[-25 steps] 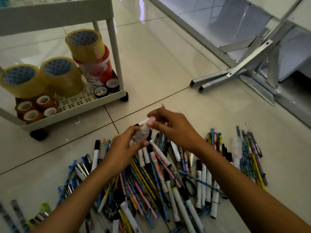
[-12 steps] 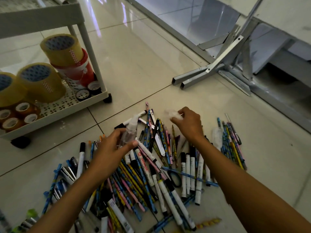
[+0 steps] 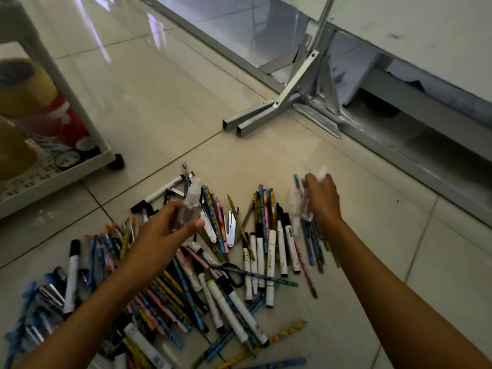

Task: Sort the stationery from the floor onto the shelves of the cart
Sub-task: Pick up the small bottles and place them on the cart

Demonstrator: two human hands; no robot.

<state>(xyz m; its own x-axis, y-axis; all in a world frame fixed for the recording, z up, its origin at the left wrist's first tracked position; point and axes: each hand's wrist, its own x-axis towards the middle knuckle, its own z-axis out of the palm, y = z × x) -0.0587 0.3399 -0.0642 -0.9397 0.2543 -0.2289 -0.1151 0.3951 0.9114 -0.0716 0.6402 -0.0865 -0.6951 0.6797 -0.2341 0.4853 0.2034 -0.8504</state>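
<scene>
Glossy tiled floor (image 3: 165,107); cart (image 3: 61,166) at nine o'clock; stationery pile (image 3: 213,262) at centre. Left hand (image 3: 162,233) grips a clear bottle (image 3: 190,206); right hand (image 3: 323,201) pinches clear wrapping (image 3: 320,173) at two o'clock. Step: unwrapping, apparently; next, bottle to a cart shelf

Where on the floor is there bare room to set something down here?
Bare tile lies between the cart and the metal frame, and more to the right of the right hand, toward the frame's rail. It is crowded under both hands: the pile of pens and markers covers the floor from the left hand down to the bottom edge.
</scene>
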